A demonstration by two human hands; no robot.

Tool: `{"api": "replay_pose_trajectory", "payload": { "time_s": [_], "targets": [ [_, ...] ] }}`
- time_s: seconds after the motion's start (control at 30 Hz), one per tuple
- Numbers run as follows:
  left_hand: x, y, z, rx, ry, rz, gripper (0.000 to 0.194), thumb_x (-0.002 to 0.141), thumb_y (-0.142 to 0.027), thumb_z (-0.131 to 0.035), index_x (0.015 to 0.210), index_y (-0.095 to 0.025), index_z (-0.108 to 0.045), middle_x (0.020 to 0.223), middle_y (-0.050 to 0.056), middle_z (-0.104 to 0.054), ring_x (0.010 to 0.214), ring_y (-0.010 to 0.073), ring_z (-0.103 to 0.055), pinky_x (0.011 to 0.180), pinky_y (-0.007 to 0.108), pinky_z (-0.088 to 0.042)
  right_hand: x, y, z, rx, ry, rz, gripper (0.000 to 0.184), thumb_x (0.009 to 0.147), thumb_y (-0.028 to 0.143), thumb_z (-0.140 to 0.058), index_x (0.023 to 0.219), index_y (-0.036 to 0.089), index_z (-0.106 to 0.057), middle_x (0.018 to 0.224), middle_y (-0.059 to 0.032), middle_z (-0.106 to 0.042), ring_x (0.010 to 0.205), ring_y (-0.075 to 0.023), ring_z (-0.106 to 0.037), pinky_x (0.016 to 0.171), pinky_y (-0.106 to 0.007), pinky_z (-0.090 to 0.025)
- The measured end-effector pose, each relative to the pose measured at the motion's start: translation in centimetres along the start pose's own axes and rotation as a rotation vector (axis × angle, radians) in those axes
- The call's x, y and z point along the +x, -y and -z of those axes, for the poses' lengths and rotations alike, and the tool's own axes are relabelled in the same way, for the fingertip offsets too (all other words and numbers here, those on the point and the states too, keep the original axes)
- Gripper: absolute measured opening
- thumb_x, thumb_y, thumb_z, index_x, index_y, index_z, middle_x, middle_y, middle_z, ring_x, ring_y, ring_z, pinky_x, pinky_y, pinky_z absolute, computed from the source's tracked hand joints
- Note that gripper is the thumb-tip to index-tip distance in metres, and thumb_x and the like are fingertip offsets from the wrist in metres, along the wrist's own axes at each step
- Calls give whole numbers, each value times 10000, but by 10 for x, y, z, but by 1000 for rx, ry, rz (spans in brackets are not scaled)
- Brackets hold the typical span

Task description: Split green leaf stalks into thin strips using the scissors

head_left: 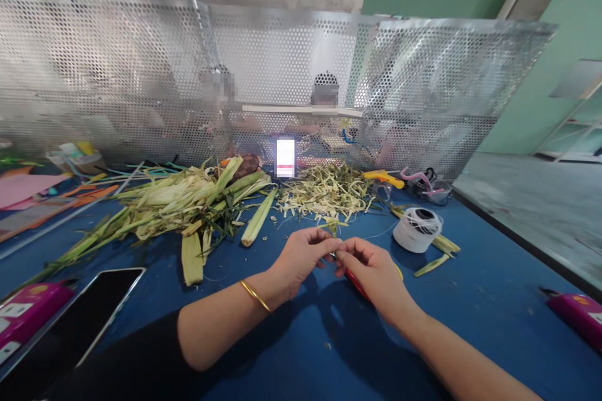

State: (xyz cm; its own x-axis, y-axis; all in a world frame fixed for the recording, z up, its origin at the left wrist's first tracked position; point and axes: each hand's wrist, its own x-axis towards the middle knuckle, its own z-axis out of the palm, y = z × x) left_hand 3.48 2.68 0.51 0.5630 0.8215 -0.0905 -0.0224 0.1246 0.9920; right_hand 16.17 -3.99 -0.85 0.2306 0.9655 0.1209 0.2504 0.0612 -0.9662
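My left hand (303,257) and my right hand (371,269) meet above the blue table, both with fingertips pinched together. Just past the fingertips a small piece of pale green husk (333,226) shows; what exactly the fingers grip is hidden. Partly under my right hand are a red handle (357,285) and a bit of yellow, and I cannot tell whether the hand touches them. To the right stands a spool of white thread (416,232), a thin strand trailing from it toward the hands. Beyond the hands lies a heap of shredded husk strips (327,191).
Long green husks (174,200) are piled at the left, with one cut piece (258,219) apart. A phone (89,313) lies near left. A yellow-handled tool (383,178) and goggles (430,188) sit behind the spool. A perforated metal screen (286,56) stands across the back, people behind it.
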Motion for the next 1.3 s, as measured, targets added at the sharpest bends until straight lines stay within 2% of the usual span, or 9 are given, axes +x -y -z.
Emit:
{"api": "replay_pose_trajectory", "payload": {
  "time_s": [0.2,0.3,0.4,0.53,0.6,0.77,0.87,1.1,1.3],
  "targets": [
    [2,-3,5,-161,14,45,358,679,-492,-695,679,-154,-579,650,-9,-560,598,96,-508,566,228,-385,0,0,1,-17,32,18,196,730,386,-596,677,206,-540,577,23,-587,542,-142,-581,573,-266,-462],
    [3,-4,6,-178,-9,65,297,657,-405,-727,682,-149,-579,640,-10,-559,595,93,-508,577,227,-395,0,-2,2,-29,33,26,166,730,352,-588,676,211,-518,582,25,-586,570,-149,-588,588,-267,-457],
    [3,-4,7,-186,-6,95,233,652,-337,-710,687,-148,-579,651,3,-579,622,109,-538,617,247,-421,0,-3,6,24,-62,24,182,751,370,-576,686,215,-507,608,18,-593,623,-160,-599,612,-272,-458],
    [2,-6,8,-140,70,139,147,624,-233,-671,729,-154,-607,677,12,-616,670,129,-580,675,273,-436,1,1,12,57,-166,33,192,750,381,-586,679,216,-517,618,8,-597,632,-165,-589,627,-281,-475],
    [1,-7,7,-109,108,148,152,622,-237,-675,738,-157,-617,708,25,-641,712,143,-602,705,283,-439,1,4,14,43,-180,60,201,755,389,-587,672,216,-525,613,0,-598,630,-169,-583,628,-287,-482],
    [-1,-6,4,-7,86,112,155,636,-270,-702,714,-158,-626,690,18,-635,662,119,-576,653,262,-424,3,7,16,23,-177,58,241,755,437,-606,707,202,-580,604,-8,-607,618,-166,-570,622,-287,-480],
    [-2,-3,0,-66,56,81,172,641,-258,-719,731,-159,-609,669,0,-618,627,112,-579,653,268,-444,4,5,15,78,-175,25,269,707,455,-657,726,188,-625,608,-9,-615,607,-164,-565,612,-288,-478],
    [-5,1,-4,-86,70,143,188,640,-264,-732,746,-163,-613,734,18,-660,708,143,-638,739,300,-467,3,2,13,69,-127,-43,285,660,450,-676,688,168,-653,594,-9,-601,575,-147,-524,571,-274,-443],
    [-3,2,-1,2,-10,56,175,672,-325,-693,701,-154,-662,710,19,-629,684,121,-547,630,242,-415,4,0,16,-66,-61,25,230,707,404,-623,654,180,-623,535,11,-573,519,-132,-503,532,-256,-419]
  ]
}}
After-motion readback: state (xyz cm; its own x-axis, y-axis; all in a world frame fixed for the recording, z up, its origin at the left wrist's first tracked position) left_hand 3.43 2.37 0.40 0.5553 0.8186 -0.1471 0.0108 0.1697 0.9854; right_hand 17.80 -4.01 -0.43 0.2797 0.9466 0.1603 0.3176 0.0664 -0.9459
